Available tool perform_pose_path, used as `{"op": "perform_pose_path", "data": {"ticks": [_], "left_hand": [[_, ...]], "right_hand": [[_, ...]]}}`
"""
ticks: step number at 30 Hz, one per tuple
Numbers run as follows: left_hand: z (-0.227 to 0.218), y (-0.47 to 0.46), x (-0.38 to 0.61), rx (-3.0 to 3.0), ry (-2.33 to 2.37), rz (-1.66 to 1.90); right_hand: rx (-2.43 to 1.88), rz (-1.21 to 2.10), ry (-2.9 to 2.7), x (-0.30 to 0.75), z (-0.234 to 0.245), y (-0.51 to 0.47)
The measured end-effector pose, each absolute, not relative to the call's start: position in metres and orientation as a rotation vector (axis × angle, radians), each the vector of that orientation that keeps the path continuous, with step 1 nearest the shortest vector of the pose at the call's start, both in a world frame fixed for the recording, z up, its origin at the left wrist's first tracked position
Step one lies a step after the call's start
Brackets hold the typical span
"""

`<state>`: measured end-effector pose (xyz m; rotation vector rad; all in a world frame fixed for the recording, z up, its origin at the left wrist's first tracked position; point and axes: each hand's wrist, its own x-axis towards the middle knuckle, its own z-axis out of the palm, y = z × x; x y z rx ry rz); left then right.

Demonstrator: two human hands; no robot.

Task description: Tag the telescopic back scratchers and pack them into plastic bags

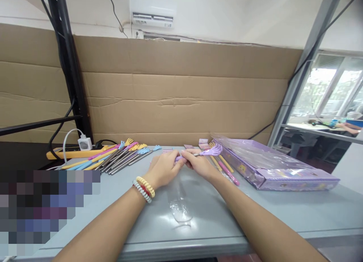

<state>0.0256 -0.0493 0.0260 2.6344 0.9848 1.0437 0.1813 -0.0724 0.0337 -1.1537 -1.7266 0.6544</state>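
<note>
A purple back scratcher (214, 150) with a claw-shaped head lies across both of my hands, its head pointing right. My left hand (165, 166) is closed round the purple handle end. My right hand (197, 165) pinches it near the middle, with a short metal piece of shaft showing beyond the fingers. Below my hands a clear plastic sleeve (180, 209) rests flat on the grey table (136, 224). Just right of my right hand lie pink and yellow back scratchers (227, 167), some seemingly in clear wrapping.
Several back scratchers with metal shafts (120, 162) are piled at the left, by a yellow power strip (68, 153) with a white charger (84, 142). A purple box (292, 182) under clear plastic stands at the right. A cardboard wall (184, 88) closes off the back.
</note>
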Motion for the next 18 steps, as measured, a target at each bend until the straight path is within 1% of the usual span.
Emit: {"op": "perform_pose_path", "data": {"ticks": [4, 8, 14, 18], "left_hand": [[0.03, -0.038, 0.015, 2.763, 0.912, 0.929], [0.032, -0.021, 0.006, 2.878, 0.753, 0.798], [0.033, -0.011, 0.003, 3.119, 0.747, 0.883], [0.034, -0.012, 0.004, 3.179, 0.735, 0.904]], "right_hand": [[-1.164, 0.552, -1.934, 0.178, 0.035, -0.079], [-1.203, 0.267, -2.029, 0.167, 0.033, -0.085], [-1.225, -0.06, -2.142, 0.152, 0.037, -0.099], [-1.197, -0.249, -2.209, 0.152, 0.037, -0.1]]}}
